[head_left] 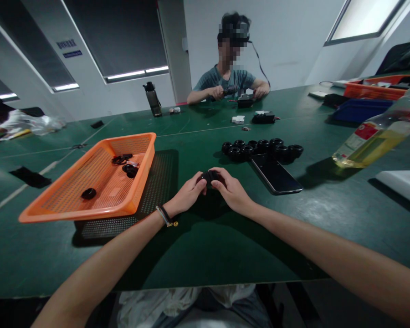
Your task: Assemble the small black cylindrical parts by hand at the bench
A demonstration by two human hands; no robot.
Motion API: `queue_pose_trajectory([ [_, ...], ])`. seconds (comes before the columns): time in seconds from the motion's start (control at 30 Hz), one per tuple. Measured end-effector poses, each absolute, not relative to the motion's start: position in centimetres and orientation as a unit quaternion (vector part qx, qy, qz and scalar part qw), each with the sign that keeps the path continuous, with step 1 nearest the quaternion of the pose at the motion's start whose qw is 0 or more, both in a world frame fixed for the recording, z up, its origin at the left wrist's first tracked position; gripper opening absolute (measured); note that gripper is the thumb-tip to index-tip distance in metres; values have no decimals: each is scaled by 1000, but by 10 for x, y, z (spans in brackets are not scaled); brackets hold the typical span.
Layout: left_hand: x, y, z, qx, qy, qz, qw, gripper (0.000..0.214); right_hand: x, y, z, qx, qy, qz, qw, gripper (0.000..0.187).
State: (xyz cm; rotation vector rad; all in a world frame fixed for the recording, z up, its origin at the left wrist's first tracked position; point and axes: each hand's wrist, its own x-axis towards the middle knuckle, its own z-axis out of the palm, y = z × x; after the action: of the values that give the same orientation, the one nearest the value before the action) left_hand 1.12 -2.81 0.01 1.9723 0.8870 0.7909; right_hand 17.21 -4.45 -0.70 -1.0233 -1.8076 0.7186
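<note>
Both my hands meet over the green table (205, 246) and pinch one small black round part (210, 176) between their fingertips. My left hand (186, 196), with a bracelet at the wrist, grips it from the left. From the right, my right hand (231, 191) curls its fingers over the part's top. Beyond my hands lies a cluster of several similar black round parts (263, 149). An orange mesh basket (89, 207) to my left holds a few more black pieces (125, 164) and sits tilted on a black mesh tray (157, 182).
A dark phone (276, 175) lies flat just right of my hands. A tilted bottle of yellow liquid (376, 139) and a white object (405, 182) are at the right. Across the table a person handles a black part; a dark bottle (153, 99), blue and orange bins (362, 109) stand farther back.
</note>
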Motion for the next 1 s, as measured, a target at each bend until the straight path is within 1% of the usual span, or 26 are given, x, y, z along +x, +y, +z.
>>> queue_pose_trajectory([
  [0.07, 12, -28, -2, 761, 342, 308, 457, 41, 173, -43, -7, -410, -746, 268, 452, 24],
  [0.13, 14, -28, -3, 748, 337, 309, 481, 43, 173, -43, -8, -404, -756, 254, 448, 24],
  [0.33, 17, -31, -4, 747, 333, 323, 476, 42, 174, -45, -7, -411, -758, 235, 449, 24],
  [0.63, 17, -48, 7, 799, 351, 357, 334, 36, 172, -60, 1, -403, -727, 279, 481, 31],
  [1.0, 11, -41, 7, 862, 342, 333, 174, 33, 165, -69, 2, -415, -673, 358, 496, 25],
])
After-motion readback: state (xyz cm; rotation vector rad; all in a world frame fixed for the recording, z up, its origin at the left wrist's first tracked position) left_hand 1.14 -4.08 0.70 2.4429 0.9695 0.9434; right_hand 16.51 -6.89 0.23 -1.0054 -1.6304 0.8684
